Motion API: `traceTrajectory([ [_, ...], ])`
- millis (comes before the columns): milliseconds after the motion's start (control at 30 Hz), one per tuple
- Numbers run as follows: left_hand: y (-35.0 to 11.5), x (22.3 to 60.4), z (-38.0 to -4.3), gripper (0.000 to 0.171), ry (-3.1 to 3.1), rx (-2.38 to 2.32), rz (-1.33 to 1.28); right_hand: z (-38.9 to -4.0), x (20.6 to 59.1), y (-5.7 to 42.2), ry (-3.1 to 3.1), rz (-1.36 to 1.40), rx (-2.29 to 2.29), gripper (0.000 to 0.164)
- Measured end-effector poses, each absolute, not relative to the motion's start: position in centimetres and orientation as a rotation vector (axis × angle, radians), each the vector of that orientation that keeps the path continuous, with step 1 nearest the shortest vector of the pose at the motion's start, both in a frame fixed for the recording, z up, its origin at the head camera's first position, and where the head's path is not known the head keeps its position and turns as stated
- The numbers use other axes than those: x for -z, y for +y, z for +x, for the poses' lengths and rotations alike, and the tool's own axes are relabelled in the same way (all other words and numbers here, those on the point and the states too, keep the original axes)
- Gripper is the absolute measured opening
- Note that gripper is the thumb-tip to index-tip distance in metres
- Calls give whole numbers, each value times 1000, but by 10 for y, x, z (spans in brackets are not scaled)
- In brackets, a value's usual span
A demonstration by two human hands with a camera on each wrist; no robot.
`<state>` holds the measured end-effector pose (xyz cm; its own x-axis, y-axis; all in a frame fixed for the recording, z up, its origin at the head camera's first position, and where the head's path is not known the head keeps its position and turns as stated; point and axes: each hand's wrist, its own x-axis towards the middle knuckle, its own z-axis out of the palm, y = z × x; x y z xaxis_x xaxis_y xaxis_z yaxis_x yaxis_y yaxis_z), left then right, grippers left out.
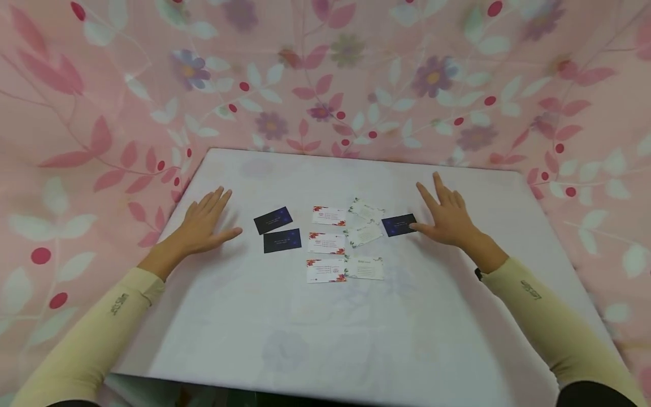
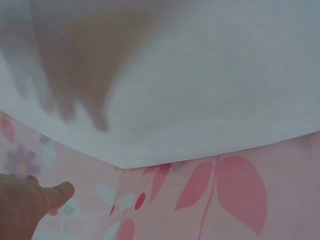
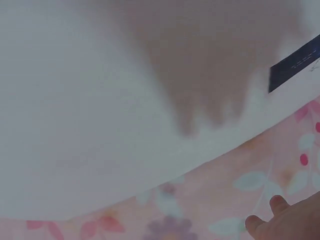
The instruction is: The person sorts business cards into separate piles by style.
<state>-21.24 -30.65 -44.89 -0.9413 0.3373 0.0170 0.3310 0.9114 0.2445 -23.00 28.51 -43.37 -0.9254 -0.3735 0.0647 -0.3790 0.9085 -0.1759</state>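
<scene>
My left hand (image 1: 200,226) hovers over the left part of the white table, fingers spread and holding nothing. Its nearest things are two dark blue business cards, an upper one (image 1: 273,220) lying tilted and a lower one (image 1: 282,241). Over on the right, my right hand (image 1: 447,219) is spread too, its thumb tip overlapping a third dark blue card (image 1: 399,225) in the head view. Between the hands lie a column of white cards with red flowers (image 1: 326,243) and a column of white cards with green leaves (image 1: 364,233). In the right wrist view, one dark card (image 3: 295,65) shows near the hand's shadow.
A white cloth covers the table (image 1: 325,339). Pink floral curtain (image 1: 325,79) hangs close behind its back edge and along both sides. Hand shadows fall on the cloth in both wrist views. The front edge of the table runs along the bottom of the head view.
</scene>
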Motion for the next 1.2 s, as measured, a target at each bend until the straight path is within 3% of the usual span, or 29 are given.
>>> traceTrajectory([
  [233, -299, 443, -213, 89, 3079, -533, 735, -255, 434, 210, -2997, 818, -303, 101],
  [600, -273, 463, -212, 70, 2919, -583, 588, -262, 449, 109, -3066, 1033, -336, 85],
  [867, -271, 467, -209, 53, 2988, -544, 721, -269, 443, 40, -3051, 1109, -373, 77],
  [1200, -270, 469, -213, 64, 2883, -654, 665, -268, 449, -16, -3209, 1108, -516, 66],
])
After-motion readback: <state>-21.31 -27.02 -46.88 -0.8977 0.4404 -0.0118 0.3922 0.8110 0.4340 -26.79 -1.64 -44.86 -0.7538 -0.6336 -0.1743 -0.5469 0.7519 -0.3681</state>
